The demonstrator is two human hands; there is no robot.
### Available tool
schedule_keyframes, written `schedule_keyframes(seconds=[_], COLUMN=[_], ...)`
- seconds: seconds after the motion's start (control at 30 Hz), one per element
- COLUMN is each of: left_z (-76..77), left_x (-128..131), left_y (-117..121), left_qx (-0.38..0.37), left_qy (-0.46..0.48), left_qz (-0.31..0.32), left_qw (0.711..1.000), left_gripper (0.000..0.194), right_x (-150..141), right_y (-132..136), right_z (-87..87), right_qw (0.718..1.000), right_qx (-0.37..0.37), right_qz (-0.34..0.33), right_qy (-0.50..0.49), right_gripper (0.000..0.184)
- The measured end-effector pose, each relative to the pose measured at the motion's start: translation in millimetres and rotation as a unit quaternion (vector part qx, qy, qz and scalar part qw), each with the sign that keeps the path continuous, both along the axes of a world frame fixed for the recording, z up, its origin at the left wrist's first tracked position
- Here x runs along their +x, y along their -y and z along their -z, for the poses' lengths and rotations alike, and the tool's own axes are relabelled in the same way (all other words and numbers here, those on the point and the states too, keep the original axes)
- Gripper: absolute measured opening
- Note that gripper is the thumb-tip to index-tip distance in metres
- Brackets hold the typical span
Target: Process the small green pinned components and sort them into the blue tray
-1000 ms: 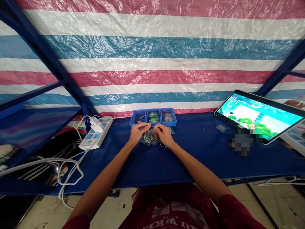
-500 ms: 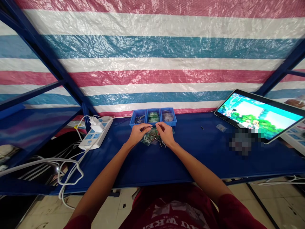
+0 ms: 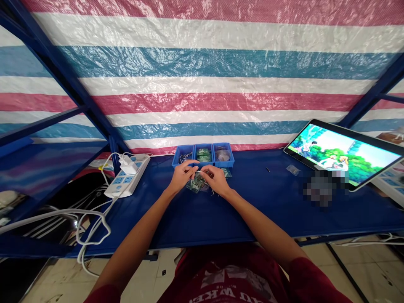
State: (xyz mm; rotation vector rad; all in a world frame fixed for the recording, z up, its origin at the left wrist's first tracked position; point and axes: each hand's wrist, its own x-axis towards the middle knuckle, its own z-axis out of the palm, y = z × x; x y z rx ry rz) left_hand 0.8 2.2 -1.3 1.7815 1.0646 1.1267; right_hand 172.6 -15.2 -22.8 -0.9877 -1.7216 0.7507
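Observation:
My left hand [image 3: 183, 174] and my right hand [image 3: 216, 178] meet fingertip to fingertip above the blue tabletop, both closed in a pinch. Whatever lies between the fingers is too small to name; a pale glint shows there. Under the hands is a pile of small clear-and-green plastic packets [image 3: 196, 185] with thin metal pieces among them. Just behind stand three joined blue bins: the left bin [image 3: 176, 160] has dark metal pieces, the middle bin [image 3: 203, 146] has green packets, and the right bin [image 3: 232, 158] has clear plastic bags.
On the left lies a white power strip [image 3: 121, 189] with trailing white cables [image 3: 104, 223]. A lit tablet [image 3: 334, 155] leans at the right. A small clear packet [image 3: 293, 169] and a dark pin-like piece [image 3: 268, 169] lie nearer the middle. Striped sheeting [image 3: 221, 101] hangs behind.
My right hand has moved left and slightly down, so the fingertips now meet. My left fingers have shifted, the index finger stretching over the thumb.

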Motion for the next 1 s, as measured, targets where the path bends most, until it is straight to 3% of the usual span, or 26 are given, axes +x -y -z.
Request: schedule_keyframes(seconds=[0.23, 0.4, 0.8, 1.0], left_z=[1.1, 2.6, -1.8, 2.3], left_x=[0.0, -2.3, -2.4, 0.8], left_y=[-2.9, -5.7, -2.7, -2.9], left_qx=[0.005, 0.025, 0.017, 0.009], left_qy=[0.044, 0.001, 0.003, 0.031], left_qz=[-0.009, -0.012, -0.001, -0.024], left_qw=[0.999, 1.0, 1.0, 0.999], left_gripper=[0.035, 0.026, 0.038, 0.03], right_x=[1.7, 2.4, 0.0, 0.8], right_y=[0.7, 0.8, 0.4, -1.0], right_z=[-3.4, -4.7, -2.4, -1.3], right_qw=[0.998, 0.997, 0.998, 0.997], right_qx=[-0.017, -0.031, -0.013, -0.018], right_qz=[0.042, 0.047, 0.029, 0.042], right_qy=[-0.035, -0.053, -0.051, -0.065], right_gripper=[0.028, 0.034, 0.023, 0.026])
